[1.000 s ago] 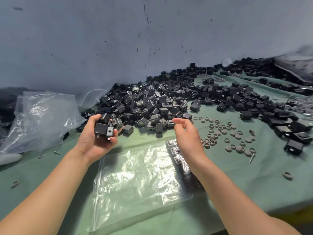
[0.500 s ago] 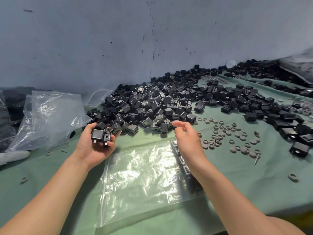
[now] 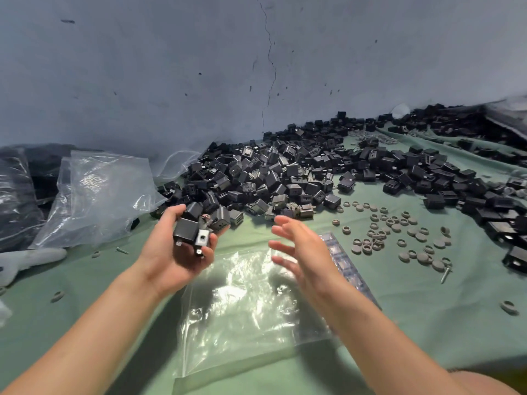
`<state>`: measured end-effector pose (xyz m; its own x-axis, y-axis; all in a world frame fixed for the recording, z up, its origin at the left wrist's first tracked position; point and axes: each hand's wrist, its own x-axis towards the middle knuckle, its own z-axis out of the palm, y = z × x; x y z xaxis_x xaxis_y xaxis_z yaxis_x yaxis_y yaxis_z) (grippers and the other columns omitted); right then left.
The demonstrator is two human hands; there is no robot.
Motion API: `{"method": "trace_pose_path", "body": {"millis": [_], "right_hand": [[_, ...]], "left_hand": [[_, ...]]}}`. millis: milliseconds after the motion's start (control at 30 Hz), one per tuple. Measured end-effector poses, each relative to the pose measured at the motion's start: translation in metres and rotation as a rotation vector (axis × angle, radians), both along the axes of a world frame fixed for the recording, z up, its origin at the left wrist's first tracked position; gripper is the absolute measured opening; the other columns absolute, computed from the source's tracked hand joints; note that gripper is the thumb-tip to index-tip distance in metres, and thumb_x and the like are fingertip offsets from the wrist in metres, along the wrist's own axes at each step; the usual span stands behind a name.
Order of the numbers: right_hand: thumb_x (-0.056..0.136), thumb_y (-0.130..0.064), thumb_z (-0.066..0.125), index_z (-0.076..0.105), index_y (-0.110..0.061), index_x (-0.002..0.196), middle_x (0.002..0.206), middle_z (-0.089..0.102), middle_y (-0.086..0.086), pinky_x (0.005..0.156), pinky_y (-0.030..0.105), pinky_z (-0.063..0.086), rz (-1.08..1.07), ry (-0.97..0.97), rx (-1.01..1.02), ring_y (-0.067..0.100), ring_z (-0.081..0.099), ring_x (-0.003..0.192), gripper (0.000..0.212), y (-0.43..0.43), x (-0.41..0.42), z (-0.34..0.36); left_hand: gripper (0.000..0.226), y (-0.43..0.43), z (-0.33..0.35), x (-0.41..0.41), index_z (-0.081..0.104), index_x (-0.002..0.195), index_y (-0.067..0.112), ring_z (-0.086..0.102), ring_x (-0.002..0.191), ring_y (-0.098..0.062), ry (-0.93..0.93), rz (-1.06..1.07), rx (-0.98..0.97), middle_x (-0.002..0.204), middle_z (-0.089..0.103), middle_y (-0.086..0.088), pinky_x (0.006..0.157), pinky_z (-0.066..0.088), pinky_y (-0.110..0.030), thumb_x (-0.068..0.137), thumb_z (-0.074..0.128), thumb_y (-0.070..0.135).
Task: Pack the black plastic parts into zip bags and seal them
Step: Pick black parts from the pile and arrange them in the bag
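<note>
At the far left a heap of clear plastic bags [image 3: 94, 195] lies crumpled on the green surface [image 3: 427, 323], with a pale grey glove-like thing [image 3: 31, 259] just in front of it; what it is I cannot tell. The left hand [image 3: 174, 260] is raised palm up above the surface, fingers curled around a small clutch of black parts [image 3: 186, 230], square housings with metal prongs; below and between the two hands an empty zip bag [image 3: 242, 309] lies flat on the surface. Behind the hands the big pile of black parts [image 3: 285, 178] spreads against the grey wall [image 3: 199, 67] and runs off to the right; the right hand [image 3: 305, 252] hovers over the bag's right edge with fingers spread wide and straight, holding nothing. Under that wrist lies a clear strip [image 3: 346, 266] whose contents are too blurred to tell; further right, loose grey rings [image 3: 399, 232] are scattered on the surface, and a single screw [image 3: 446, 273] lies just beside them.
</note>
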<state>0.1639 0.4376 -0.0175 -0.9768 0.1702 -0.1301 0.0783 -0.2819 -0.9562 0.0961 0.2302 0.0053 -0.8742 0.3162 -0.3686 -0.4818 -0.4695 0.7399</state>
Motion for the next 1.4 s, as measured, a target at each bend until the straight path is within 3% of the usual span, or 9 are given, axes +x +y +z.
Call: {"method": "trace_pose_path", "body": {"millis": [133, 200, 267, 567, 833, 1000, 1100, 1167, 1400], "right_hand": [[0.098, -0.034, 0.053, 0.062, -0.021, 0.119, 0.121, 0.063, 0.008, 0.083, 0.039, 0.057, 0.064, -0.124, -0.428, 0.023, 0.063, 0.107, 0.026, -0.032, 0.012, -0.008], [0.095, -0.037, 0.054, 0.071, -0.02, 0.106, 0.107, 0.067, 0.005, 0.064, 0.027, 0.049, 0.055, -0.153, -0.562, 0.016, 0.061, 0.086, 0.026, -0.048, 0.018, -0.013], [0.094, -0.042, 0.052, 0.078, -0.021, 0.087, 0.098, 0.069, 0.007, 0.068, 0.029, 0.047, 0.029, -0.17, -0.625, 0.019, 0.062, 0.08, 0.034, -0.057, 0.021, -0.02], [0.095, -0.041, 0.051, 0.076, -0.009, 0.089, 0.082, 0.069, 0.012, 0.066, 0.029, 0.056, -0.022, -0.087, -0.606, 0.021, 0.067, 0.069, 0.041, -0.051, 0.032, -0.022], [0.092, -0.044, 0.053, 0.069, -0.006, 0.104, 0.097, 0.065, 0.022, 0.088, 0.04, 0.05, -0.025, -0.169, -0.727, 0.035, 0.061, 0.092, 0.043, -0.047, 0.036, -0.019], [0.092, -0.035, 0.053, 0.063, -0.004, 0.101, 0.081, 0.068, 0.022, 0.056, 0.037, 0.059, -0.032, -0.246, -0.929, 0.034, 0.069, 0.065, 0.034, -0.038, 0.032, -0.01], [0.09, -0.032, 0.054, 0.064, -0.001, 0.096, 0.1, 0.067, 0.019, 0.078, 0.041, 0.059, -0.049, -0.259, -1.02, 0.033, 0.067, 0.08, 0.033, -0.029, 0.027, -0.007], [0.091, -0.031, 0.056, 0.064, 0.001, 0.099, 0.098, 0.069, 0.017, 0.072, 0.037, 0.061, -0.073, -0.224, -1.072, 0.031, 0.068, 0.079, 0.033, -0.02, 0.024, -0.005], [0.093, -0.035, 0.054, 0.062, -0.002, 0.111, 0.102, 0.071, 0.016, 0.063, 0.034, 0.061, -0.162, -0.16, -1.016, 0.029, 0.069, 0.081, 0.038, 0.013, 0.015, -0.001]], "left_hand": [[0.045, 0.032, -0.003, 0.038, 0.077, 0.08, 0.016, 0.057, 0.058, -0.015, 0.046, -0.037, -0.151, 0.076, 0.065, -0.008, 0.043, 0.043, -0.022, 0.086, 0.058, 0.056], [0.048, 0.055, -0.016, 0.056, 0.078, 0.074, 0.02, 0.054, 0.052, -0.016, 0.102, 0.048, -0.214, 0.069, 0.062, -0.007, 0.043, 0.039, -0.023, 0.087, 0.054, 0.059], [0.043, 0.074, -0.031, 0.072, 0.073, 0.079, 0.023, 0.054, 0.052, -0.016, 0.156, 0.186, -0.261, 0.066, 0.06, -0.005, 0.044, 0.039, -0.027, 0.086, 0.055, 0.061], [0.04, 0.103, -0.043, 0.115, 0.056, 0.101, 0.041, 0.07, 0.075, -0.008, 0.609, 0.301, -0.435, 0.088, 0.072, 0.007, 0.063, 0.053, -0.017, 0.082, 0.042, 0.073], [0.043, 0.102, -0.046, 0.121, 0.061, 0.109, 0.038, 0.07, 0.093, -0.021, 0.691, 0.291, -0.475, 0.101, 0.069, -0.004, 0.082, 0.055, -0.04, 0.085, 0.046, 0.07], [0.039, 0.099, -0.039, 0.125, 0.058, 0.12, 0.034, 0.069, 0.105, -0.026, 0.71, 0.288, -0.415, 0.112, 0.068, -0.007, 0.092, 0.055, -0.048, 0.088, 0.056, 0.055], [0.031, 0.089, -0.027, 0.122, 0.06, 0.12, 0.04, 0.069, 0.106, -0.017, 0.743, 0.321, -0.428, 0.114, 0.069, -0.002, 0.086, 0.057, -0.028, 0.089, 0.062, 0.039], [0.025, 0.067, -0.018, 0.111, 0.062, 0.114, 0.042, 0.067, 0.098, -0.003, 0.773, 0.374, -0.547, 0.108, 0.07, 0.011, 0.077, 0.051, -0.011, 0.09, 0.063, 0.034], [0.03, -0.052, -0.014, 0.051, 0.058, 0.123, 0.014, 0.061, 0.081, -0.021, 0.293, 0.349, -0.939, 0.1, 0.068, -0.01, 0.082, 0.049, -0.036, 0.094, 0.064, 0.014]]}}
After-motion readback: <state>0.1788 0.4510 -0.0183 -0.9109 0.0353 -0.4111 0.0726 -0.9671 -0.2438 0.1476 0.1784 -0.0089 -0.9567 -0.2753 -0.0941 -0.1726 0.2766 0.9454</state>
